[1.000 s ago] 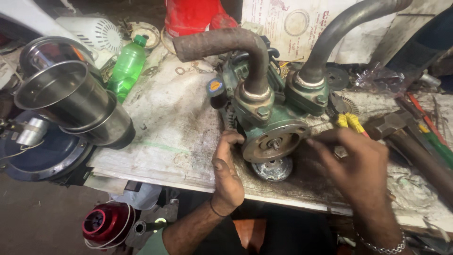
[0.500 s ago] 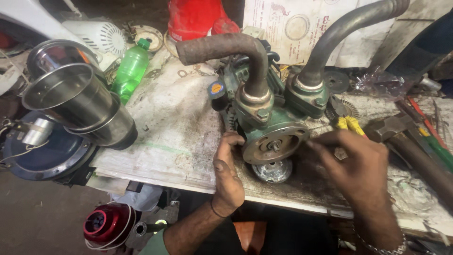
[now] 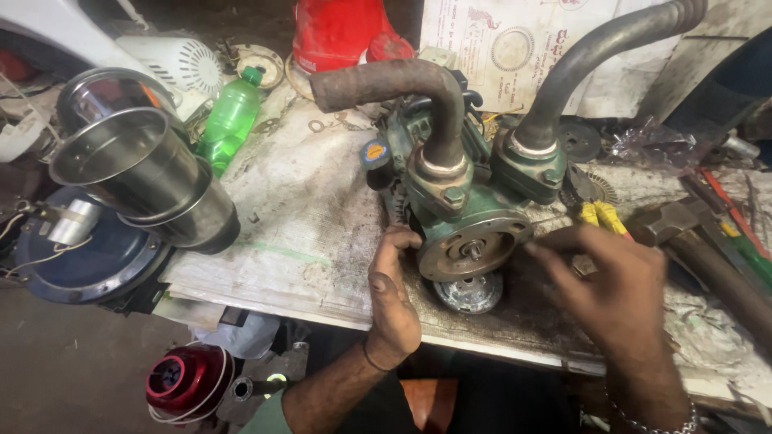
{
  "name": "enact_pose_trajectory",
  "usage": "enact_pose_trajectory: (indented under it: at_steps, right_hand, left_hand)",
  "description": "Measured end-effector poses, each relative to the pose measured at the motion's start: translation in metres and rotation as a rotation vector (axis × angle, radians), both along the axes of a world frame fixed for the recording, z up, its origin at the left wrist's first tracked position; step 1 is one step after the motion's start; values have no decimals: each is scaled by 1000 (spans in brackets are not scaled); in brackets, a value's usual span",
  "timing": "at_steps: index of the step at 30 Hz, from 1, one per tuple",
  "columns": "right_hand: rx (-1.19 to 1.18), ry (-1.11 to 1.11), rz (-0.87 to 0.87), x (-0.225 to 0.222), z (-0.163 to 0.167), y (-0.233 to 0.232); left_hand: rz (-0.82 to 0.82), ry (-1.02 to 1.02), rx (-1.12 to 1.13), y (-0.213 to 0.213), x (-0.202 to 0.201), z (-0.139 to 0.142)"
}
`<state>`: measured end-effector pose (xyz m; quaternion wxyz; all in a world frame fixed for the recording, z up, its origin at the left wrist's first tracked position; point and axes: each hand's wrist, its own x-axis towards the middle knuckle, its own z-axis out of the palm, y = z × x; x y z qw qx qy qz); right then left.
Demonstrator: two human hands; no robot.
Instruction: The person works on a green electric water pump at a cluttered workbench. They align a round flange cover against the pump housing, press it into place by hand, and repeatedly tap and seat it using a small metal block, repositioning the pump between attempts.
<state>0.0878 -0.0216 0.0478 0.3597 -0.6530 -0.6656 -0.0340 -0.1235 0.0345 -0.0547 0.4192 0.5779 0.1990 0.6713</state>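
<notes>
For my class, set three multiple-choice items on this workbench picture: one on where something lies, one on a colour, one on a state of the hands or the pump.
1. Where does the green plastic bottle lie relative to the green pump?
A. To the pump's left on the bench
B. On top of the pump
C. Under the bench

2. What colour is the cap on the pump's left side?
A. White
B. Blue with a yellow centre
C. Black

3. What is the left hand doing?
A. Holding the bottle
B. Resting flat on the floor
C. Touching the edge of the pump's round flange

Answers: 1 A, the bottle lies beside the steel jars, left of the pump. 2 B, the cap shows blue around a yellow middle. 3 C, its fingers meet the flange rim, while the right hand spreads open just to the flange's right.
</notes>
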Motion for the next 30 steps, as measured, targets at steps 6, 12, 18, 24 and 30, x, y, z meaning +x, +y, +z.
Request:
enact_pose_trajectory:
  at_steps: [6, 12, 18, 24, 30]
  right_hand:
    - [26, 24, 89, 2, 0, -2]
    - [-6, -43, 7, 3, -3, -1]
    - [55, 32, 52, 2, -2, -2]
    - [35, -2, -80, 0, -1, -1]
    - [2, -18, -10, 2, 0, 1]
  left_hand:
    - [-4, -16, -5, -1, 0, -1]
    - [-11, -20, -9, -1, 0, 0]
    - [0, -1, -11, -2, 0, 0]
    - [-7, -6, -20, -1, 1, 0]
    - [-3, -1, -17, 1, 1, 1]
